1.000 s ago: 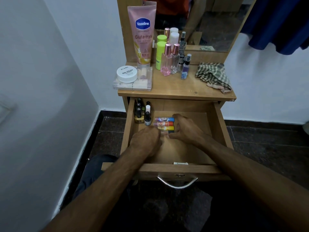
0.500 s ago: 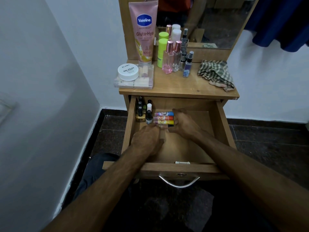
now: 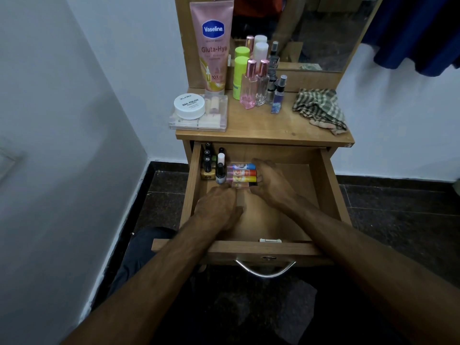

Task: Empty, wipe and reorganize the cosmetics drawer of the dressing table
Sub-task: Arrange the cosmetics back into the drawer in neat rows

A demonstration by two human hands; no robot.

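Observation:
The wooden drawer of the dressing table stands pulled out. In its back left corner stand several small nail polish bottles. Beside them lies a row of lip balm tubes with blue, red and yellow caps, and a clear tube in front. My right hand touches the cap ends of the tubes with its fingers. My left hand rests on the drawer floor, fingertips at the clear tube. The fingertips of both hands are partly hidden.
On the tabletop stand a pink Vaseline tube, a white jar on a clear box, a green bottle, perfume bottles and a checked cloth. A blue garment hangs at right. A wall is close on the left.
Both hands have slid the row of tubes toward the back left of the drawer, up against the nail polish bottles. The camera has tipped slightly.

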